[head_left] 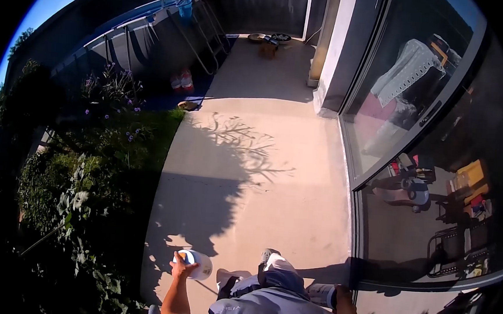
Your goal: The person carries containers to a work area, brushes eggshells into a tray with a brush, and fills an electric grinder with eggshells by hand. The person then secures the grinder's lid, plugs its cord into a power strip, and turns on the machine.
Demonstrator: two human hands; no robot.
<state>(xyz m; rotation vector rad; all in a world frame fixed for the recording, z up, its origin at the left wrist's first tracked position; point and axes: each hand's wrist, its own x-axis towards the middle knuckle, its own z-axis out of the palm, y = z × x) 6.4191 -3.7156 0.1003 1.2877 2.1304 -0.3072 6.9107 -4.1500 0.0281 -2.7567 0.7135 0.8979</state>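
At the bottom left of the head view, my left hand (182, 265) is closed on a white tub (202, 267), with something orange and blue showing by the fingers. Low on the right, in shadow, my right hand (344, 303) is wrapped round a cylindrical container (322, 294) with a pale side and a dark end. Between the two hands are my legs and shoes, over a pale concrete path (282, 217). What either container holds cannot be made out.
Plants (74, 191) line the path's left side. Glass sliding doors (404, 103) stand on the right. Farther ahead are an above-ground pool (136, 47), its ladder (197, 33), and a small brown animal or object (267, 50) near round dishes by the wall.
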